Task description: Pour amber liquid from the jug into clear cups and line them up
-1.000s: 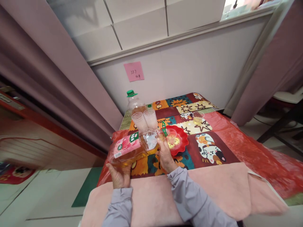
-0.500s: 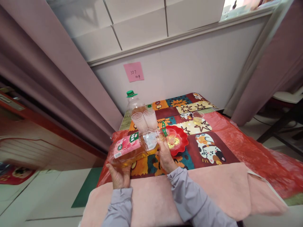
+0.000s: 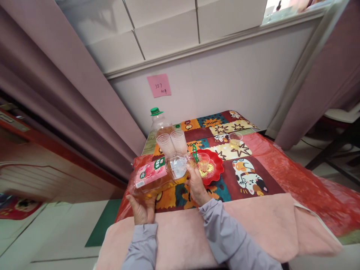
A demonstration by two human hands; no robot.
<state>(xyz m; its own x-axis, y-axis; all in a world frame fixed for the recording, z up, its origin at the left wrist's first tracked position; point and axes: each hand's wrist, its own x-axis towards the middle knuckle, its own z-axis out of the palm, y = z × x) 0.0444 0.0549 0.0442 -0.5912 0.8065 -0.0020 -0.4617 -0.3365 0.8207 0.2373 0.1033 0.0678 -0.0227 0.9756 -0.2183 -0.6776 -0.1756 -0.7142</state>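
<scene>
A large clear bottle of amber drink with a pink label (image 3: 152, 174) lies tilted nearly sideways in both hands, its neck toward the right. My left hand (image 3: 143, 210) is under the base end and bears it up. Near the neck, my right hand (image 3: 197, 185) grips the bottle, fingers partly hidden. The neck reaches to a clear plastic cup (image 3: 203, 162) standing on a red scalloped plate (image 3: 218, 172) with gold decoration. A green plastic loop (image 3: 194, 152) stands up by the neck. Whether liquid is flowing I cannot tell.
Two stacks of clear cups (image 3: 165, 144) stand just behind the bottle. Farther back is a second bottle with a green cap (image 3: 155, 111). A cup with pale yellow drink (image 3: 235, 141) stands at the right on the patterned mat (image 3: 230, 180). Pink cloth (image 3: 253, 221) covers the front edge.
Hardly anything differs. Both hands keep the bottle tilted in the same place over the plate, with the liquid inside shifting slightly.
</scene>
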